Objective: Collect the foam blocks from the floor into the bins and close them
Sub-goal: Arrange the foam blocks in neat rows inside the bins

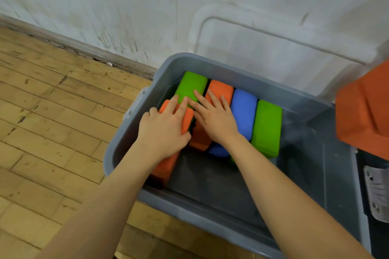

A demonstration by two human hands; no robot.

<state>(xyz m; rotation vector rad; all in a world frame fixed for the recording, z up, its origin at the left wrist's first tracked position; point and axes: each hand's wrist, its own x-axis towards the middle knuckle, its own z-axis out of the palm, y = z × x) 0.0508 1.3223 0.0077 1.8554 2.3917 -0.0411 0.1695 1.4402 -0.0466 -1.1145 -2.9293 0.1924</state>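
Head camera view, looking down into a grey plastic bin [134, 132] that sits on a wooden floor [52, 111] against a scuffed white wall [126, 6]. Both bare arms reach into the bin from the near edge. The left hand [166, 130] lies palm down, fingers spread and flat, on an orange foam block [186, 121] that runs along the bin's left wall; more orange foam shows below the wrist, toward the near side. The right hand [212, 120] is also open and flat, its fingers fanned across the gap between a green block [191, 84] and a second orange block [221, 89] at the far left of the bin. Neither hand grips anything; both press or rest on top of the foam. To the right of the right hand, touching side by side, stand a blue block [244, 111] with rounded ends and another green block [267, 128], both long and running from near to far. The blocks are bright, matte and soft-edged. The near and right parts of the bin floor are bare. A pale grey lid [284, 52] leans against the wall just beyond the bin. At the far right edge a large orange foam piece [364, 115] is blurred, and below it part of another container [376, 191] shows, its details unclear.
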